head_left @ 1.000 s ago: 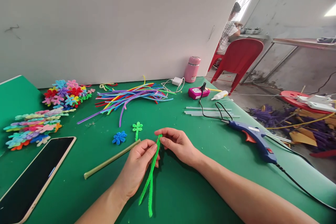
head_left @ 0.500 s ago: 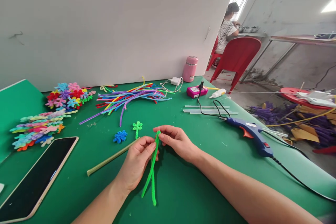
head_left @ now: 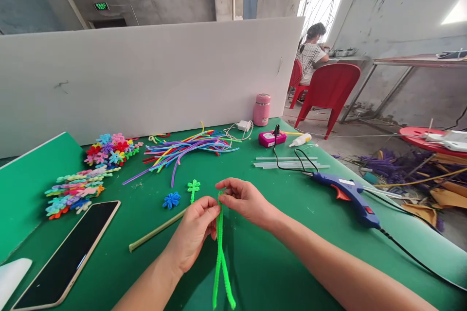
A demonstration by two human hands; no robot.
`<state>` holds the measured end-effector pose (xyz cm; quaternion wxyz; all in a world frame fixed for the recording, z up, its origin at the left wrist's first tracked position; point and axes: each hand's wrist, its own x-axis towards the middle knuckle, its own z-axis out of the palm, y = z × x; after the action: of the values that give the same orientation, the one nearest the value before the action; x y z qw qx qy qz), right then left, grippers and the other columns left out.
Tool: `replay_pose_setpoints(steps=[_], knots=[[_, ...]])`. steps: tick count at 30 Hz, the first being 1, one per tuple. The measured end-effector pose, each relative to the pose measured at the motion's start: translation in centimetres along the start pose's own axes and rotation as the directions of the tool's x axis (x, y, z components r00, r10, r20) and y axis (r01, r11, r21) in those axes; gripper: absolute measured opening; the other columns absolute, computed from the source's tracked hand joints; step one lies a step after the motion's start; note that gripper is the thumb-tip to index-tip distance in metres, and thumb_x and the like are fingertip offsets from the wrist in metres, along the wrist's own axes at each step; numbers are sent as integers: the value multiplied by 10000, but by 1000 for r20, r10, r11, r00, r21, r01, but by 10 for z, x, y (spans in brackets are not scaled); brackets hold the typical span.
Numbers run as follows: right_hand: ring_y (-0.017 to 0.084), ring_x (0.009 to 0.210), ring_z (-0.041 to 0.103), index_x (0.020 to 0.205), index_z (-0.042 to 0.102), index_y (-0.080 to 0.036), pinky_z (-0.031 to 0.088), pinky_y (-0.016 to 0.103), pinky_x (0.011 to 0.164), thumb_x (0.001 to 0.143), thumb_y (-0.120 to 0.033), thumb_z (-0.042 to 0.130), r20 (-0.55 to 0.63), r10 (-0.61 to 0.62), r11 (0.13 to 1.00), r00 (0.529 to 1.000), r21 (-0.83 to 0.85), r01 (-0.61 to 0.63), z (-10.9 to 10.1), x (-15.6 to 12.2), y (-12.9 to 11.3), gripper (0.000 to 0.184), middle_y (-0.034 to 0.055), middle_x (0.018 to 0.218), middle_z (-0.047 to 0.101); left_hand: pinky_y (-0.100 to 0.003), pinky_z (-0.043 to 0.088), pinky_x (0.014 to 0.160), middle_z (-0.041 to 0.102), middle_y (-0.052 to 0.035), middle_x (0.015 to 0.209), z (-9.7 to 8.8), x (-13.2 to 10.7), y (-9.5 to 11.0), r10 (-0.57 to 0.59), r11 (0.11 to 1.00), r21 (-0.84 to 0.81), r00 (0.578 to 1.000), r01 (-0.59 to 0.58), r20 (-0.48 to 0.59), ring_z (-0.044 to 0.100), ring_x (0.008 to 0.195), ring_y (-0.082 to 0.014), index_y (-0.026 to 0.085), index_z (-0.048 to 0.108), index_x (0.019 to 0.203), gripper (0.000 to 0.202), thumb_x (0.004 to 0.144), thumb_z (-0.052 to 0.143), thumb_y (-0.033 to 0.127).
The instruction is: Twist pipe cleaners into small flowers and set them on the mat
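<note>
A bright green pipe cleaner (head_left: 220,240), bent double at its top, hangs with its two tails crossing low over the table. The thumb and fingers of my left hand (head_left: 195,233) pinch it a little below the bend. At the bend itself, the fingertips of my right hand (head_left: 243,200) close on it. Just beyond my left hand lie a blue pipe-cleaner flower (head_left: 171,199) and a green leafy pipe-cleaner piece (head_left: 193,187). A thin greenish stick (head_left: 156,231) runs diagonally, its far end partly behind my left hand.
Loose coloured pipe cleaners (head_left: 189,148) lie toward the white panel (head_left: 156,77). Finished flowers (head_left: 111,150) pile at left, near a phone (head_left: 69,252). At right are a blue glue gun (head_left: 346,194) with its cord, glue sticks (head_left: 284,162), and a pink bottle (head_left: 261,111). A person sits beyond.
The view has tilted up, showing more wall. The green pipe cleaner's tails have swung to hang straighter and now cross lower. Both hands keep hold near its bend.
</note>
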<state>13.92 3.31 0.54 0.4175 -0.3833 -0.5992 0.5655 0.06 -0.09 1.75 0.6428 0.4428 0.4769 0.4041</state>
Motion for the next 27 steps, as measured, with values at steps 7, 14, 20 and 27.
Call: replay_pose_setpoints(steps=[7,14,20,27], knots=[[91,598,416,1006,482,-156,334,230,545,719,-393,593,36,-12,994,999,111,8,-5,-11,12,388,-27,682,461,-184,320,509,403,60,558,-4,14,-15,57,992,-109,995,-66,-81,345,540,-73,163,515,649,186,694,626,306],[79,541,455,1041,434,-163,351,228,520,702,-267,596,85,64,975,994,209,-80,7,-15,15,390,-54,632,450,-203,344,572,491,34,599,-6,11,-21,97,995,-7,992,-98,-77,401,590,-87,150,558,617,176,687,643,287],[90,523,544,1019,428,-167,365,216,497,651,-144,539,55,198,951,979,232,-205,6,-16,9,385,-72,621,444,-220,363,580,505,32,602,-10,10,-21,43,998,-45,998,-41,42,455,611,-107,176,536,660,128,744,582,260],[82,580,485,1018,425,-168,359,233,544,660,-205,607,122,151,966,981,194,-173,9,-20,10,403,-37,704,484,-197,366,606,501,35,647,-9,8,-21,100,992,-69,995,-101,-23,449,649,-92,160,568,643,120,716,616,242]])
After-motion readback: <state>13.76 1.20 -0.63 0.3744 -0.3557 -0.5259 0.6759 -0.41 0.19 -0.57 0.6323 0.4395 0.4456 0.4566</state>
